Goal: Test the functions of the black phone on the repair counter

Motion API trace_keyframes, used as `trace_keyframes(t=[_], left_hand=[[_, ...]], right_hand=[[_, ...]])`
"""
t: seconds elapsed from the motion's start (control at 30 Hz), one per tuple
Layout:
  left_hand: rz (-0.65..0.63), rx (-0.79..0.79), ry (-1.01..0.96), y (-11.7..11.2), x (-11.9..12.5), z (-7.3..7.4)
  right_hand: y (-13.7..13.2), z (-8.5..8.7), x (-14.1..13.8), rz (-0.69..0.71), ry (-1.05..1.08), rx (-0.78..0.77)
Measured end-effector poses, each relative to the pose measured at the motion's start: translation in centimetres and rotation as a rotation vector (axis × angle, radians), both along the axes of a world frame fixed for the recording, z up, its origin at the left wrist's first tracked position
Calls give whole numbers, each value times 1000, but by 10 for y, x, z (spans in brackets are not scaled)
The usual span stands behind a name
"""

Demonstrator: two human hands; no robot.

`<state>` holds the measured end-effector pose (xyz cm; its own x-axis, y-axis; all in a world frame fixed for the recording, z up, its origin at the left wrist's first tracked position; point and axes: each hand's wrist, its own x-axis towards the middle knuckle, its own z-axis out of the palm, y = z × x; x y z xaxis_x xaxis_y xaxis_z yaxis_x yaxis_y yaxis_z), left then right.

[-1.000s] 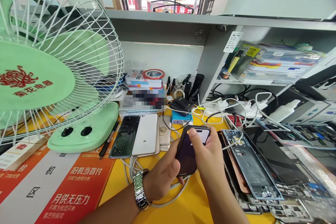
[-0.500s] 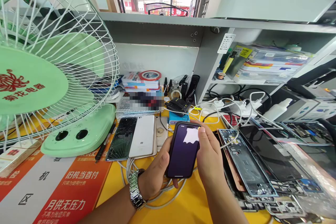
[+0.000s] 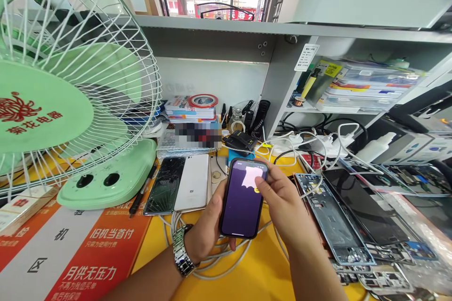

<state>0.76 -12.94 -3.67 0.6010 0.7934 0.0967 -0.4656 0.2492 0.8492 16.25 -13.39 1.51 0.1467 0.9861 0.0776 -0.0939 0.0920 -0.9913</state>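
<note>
A smartphone (image 3: 242, 209) in a dark case is held upright over the table, its screen lit purple with a white patch near the top. My left hand (image 3: 206, 225), with a metal watch on the wrist, grips its left and lower side. At the upper right edge is my right hand (image 3: 287, 207), its thumb over the screen beside a small yellow spot and its fingers behind the phone. Left of the phone lie a white phone (image 3: 192, 181) and a dark phone with cracked glass (image 3: 165, 183). Grey cables (image 3: 226, 263) are coiled beneath my hands.
A green fan (image 3: 38, 108) takes up the left side. Phone frames (image 3: 335, 225) and loose parts are piled at the right. Behind are a stack of boxes with a tape roll (image 3: 204, 100), white chargers (image 3: 332, 143) with cords, and a grey shelf (image 3: 282, 89).
My right thumb has moved down and left over the screen from the phone's upper right edge. The phone has shifted slightly left and up. The white patch on its screen has changed shape.
</note>
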Motion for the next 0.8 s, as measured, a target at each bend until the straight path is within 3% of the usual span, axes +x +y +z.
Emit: trace_keyframes(t=[0.07, 0.13, 0.3, 0.37, 0.57, 0.63, 0.8], left_hand=[[-13, 28, 34, -1, 0, -2], [-24, 36, 53, 0, 0, -2], [4, -9, -6, 2, 2, 2], [7, -7, -11, 2, 2, 2], [-37, 65, 87, 0, 0, -4], [-44, 69, 104, 0, -1, -4], [-9, 32, 82, 2, 0, -2]], right_hand=[[2, -1, -1, -139, -34, -22], [2, -2, -1, -172, -67, -30], [-2, -4, 2, 112, -61, 23], [-2, -5, 2, 132, -69, 34], [3, -4, 2, -217, -90, -30], [4, -3, 3, -269, -125, -47], [1, -6, 2, -34, -181, -5]])
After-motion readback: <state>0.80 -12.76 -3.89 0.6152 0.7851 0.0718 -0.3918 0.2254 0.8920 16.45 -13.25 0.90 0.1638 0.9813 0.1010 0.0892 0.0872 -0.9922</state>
